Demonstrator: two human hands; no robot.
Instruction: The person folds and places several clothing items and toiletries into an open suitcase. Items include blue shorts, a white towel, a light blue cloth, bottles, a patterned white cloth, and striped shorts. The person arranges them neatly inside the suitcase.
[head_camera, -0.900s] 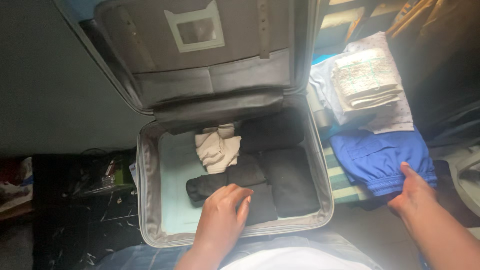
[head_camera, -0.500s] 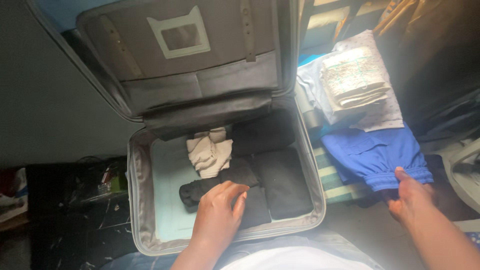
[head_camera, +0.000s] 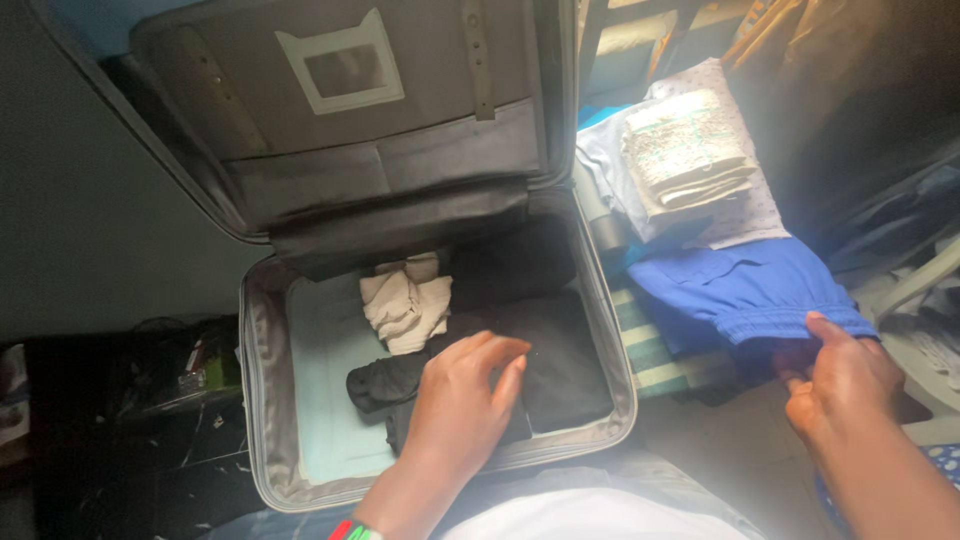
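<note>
Head view. Open grey suitcase (head_camera: 262, 400) at centre, lid (head_camera: 330, 130) raised upright against the wall; on the lid's lining, a pale rectangular label window (head_camera: 340, 68) with a small peak at its upper right corner, above a wide grey pocket band (head_camera: 400, 165). Inside the case: pale blue lining bare at left, cream bundle (head_camera: 405, 305) at the back, black folded clothes (head_camera: 560, 350) filling the right half, a rolled black garment (head_camera: 385, 380) at front centre.

Left hand (head_camera: 462, 410), fingers spread and flat, pressing down on the black folded clothes beside the rolled black garment; not closed round anything. Right hand (head_camera: 840, 385) pinching the elastic hem of the blue shorts (head_camera: 730, 290), which lie outside the case on a striped cloth (head_camera: 655, 355). Behind the shorts, a stack of folded patterned cloths (head_camera: 690, 150) on a dotted white fabric (head_camera: 755, 215).

Against 0.5 s ago: whole scene shifted slightly left and up in frame; left hand moved further right over the black clothes; right hand raised to the shorts' hem, fingers now curled on it; a banded wristband (head_camera: 350, 530) now visible at the lower edge.

Edges and room: case rim just beside the striped cloth on the right; dark cluttered floor (head_camera: 150, 440) to the left; open pale lining at the case's left side; a bare light floor patch (head_camera: 720, 450) between case and right hand.
</note>
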